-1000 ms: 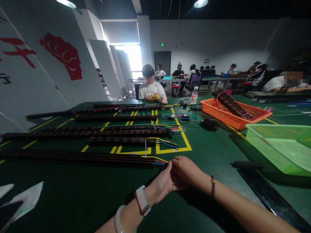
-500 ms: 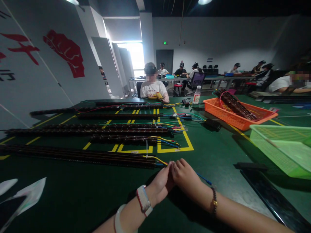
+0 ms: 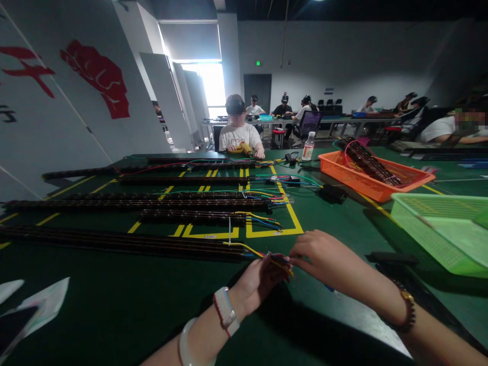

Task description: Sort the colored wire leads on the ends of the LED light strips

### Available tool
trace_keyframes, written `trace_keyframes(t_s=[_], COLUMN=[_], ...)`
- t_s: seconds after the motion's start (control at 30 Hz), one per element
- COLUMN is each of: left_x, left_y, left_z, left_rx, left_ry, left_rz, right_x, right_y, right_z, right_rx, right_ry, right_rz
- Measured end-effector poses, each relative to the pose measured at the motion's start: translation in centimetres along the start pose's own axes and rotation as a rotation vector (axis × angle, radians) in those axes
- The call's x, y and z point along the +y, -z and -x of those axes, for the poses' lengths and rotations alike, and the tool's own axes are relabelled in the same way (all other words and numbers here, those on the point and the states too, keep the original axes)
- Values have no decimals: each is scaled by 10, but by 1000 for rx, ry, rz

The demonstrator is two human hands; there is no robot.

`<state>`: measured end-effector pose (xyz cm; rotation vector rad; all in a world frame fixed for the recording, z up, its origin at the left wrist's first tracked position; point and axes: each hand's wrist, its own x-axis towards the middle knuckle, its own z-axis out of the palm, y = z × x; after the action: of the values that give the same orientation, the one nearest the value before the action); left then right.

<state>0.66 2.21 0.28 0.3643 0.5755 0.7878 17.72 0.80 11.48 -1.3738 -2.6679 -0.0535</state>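
My left hand (image 3: 256,285) is closed round a bundle of wires beyond the near end of a long dark bundle of strips (image 3: 125,241). A yellow wire (image 3: 249,248) runs from that bundle into the fingers, and its end shows past them beside a red tip. To its right, my right hand (image 3: 324,256) pinches the end of a dark, bluish wire (image 3: 280,258) that spans the small gap between both hands. The fingertips partly hide the wire ends. A white cable tie (image 3: 230,231) sticks up from the strip bundle.
Further strip bundles (image 3: 194,216) with coloured wire ends lie across the green table, over yellow tape marks. On the right stand an orange basket (image 3: 354,180) and a green basket (image 3: 423,236). A bottle (image 3: 308,146) stands farther back, and a co-worker (image 3: 240,134) sits opposite.
My right hand has moved right and slightly up, away from my left hand. The wires between them now show, while my left hand stays nearly in place.
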Motion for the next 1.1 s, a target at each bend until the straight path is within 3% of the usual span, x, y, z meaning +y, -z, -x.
trace_keyframes(t_s=[0.37,0.87,1.1], left_x=[4,0,-1], left_y=[-7,-2,1], left_z=[2,0,-1], left_rx=[41,65,42], left_ry=[-30,-24,-1], left_rz=[-8,-11,24], right_x=[-27,-45,-45], right_y=[-45,-62,-49], right_z=[-2,0,0], right_rx=[-173,-110,-110], right_ry=[-79,-66,-93], right_rz=[208,338,218])
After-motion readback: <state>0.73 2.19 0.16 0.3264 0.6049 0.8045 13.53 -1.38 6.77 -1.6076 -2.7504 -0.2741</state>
